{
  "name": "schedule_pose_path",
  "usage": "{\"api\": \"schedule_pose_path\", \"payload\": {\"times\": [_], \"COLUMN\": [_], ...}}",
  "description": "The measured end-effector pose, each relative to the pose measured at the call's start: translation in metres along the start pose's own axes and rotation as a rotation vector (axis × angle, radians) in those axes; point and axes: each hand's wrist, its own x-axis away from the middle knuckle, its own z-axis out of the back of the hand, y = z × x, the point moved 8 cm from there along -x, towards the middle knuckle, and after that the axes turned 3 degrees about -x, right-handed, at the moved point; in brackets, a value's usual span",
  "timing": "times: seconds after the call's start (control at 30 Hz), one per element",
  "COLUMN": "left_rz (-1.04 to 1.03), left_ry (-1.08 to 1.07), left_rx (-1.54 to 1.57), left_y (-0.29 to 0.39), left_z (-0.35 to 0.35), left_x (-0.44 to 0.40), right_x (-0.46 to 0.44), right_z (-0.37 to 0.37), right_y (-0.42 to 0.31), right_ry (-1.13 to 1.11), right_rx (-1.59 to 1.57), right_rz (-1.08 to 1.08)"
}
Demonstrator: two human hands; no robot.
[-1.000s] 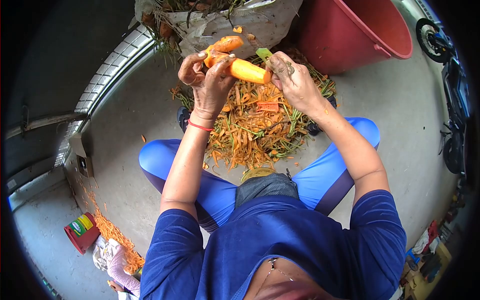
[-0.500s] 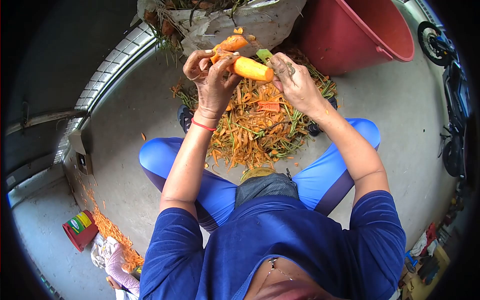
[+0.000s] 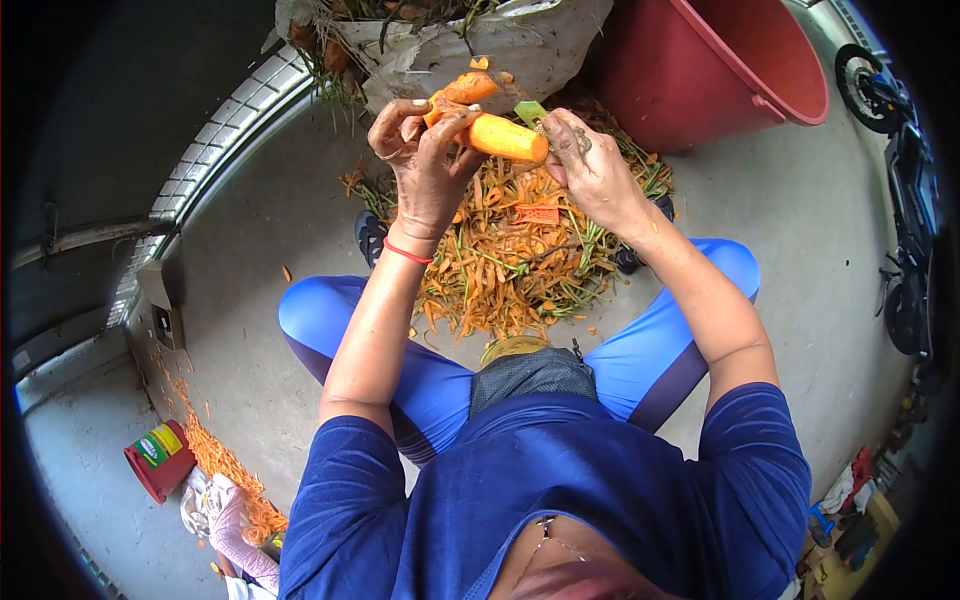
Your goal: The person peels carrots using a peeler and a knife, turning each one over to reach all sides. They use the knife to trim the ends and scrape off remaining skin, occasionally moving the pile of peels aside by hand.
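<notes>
My left hand (image 3: 425, 160) is closed round a forked orange carrot (image 3: 508, 138), its fingertips on the middle where the two prongs part. The thicker prong points right and looks peeled; the shorter one (image 3: 468, 88) lies above it. My right hand (image 3: 590, 165), smeared with dirt, grips a small green tool (image 3: 530, 112) just beyond the carrot's blunt right end. Its fingers hide most of the tool. Below both hands, a heap of orange peelings and green stems (image 3: 510, 250) lies on the floor between my feet.
A large red tub (image 3: 690, 90) stands at the upper right, beside a whitish sack (image 3: 480, 50) of unpeeled carrots. A motorcycle (image 3: 905, 190) is at the far right. At lower left are a red bucket (image 3: 160, 462), more peelings (image 3: 225, 460) and another person's sleeve (image 3: 232, 530).
My left hand and the carrot have shifted slightly right since the earliest frame. My right hand has barely moved and still holds the green tool.
</notes>
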Motion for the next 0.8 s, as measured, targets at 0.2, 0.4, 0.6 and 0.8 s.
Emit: {"api": "schedule_pose_path", "payload": {"times": [0.2,0.4,0.6,0.8], "left_rz": [-0.03,-0.011,-0.039,-0.028], "left_ry": [-0.031,-0.043,-0.037,-0.059], "left_rx": [0.009,0.038,0.049,0.093], "left_y": [-0.001,-0.002,0.004,-0.001], "left_z": [0.0,0.0,0.002,-0.003], "left_x": [0.001,-0.001,-0.001,-0.003], "right_x": [0.0,-0.002,-0.003,-0.001], "right_z": [-0.002,-0.008,-0.017,-0.006], "right_y": [0.004,0.011,0.019,-0.002], "right_ry": [-0.035,-0.075,-0.054,0.02], "right_rx": [0.009,-0.022,0.219,0.396], "right_rz": [-0.065,-0.101,0.168,0.287]}}
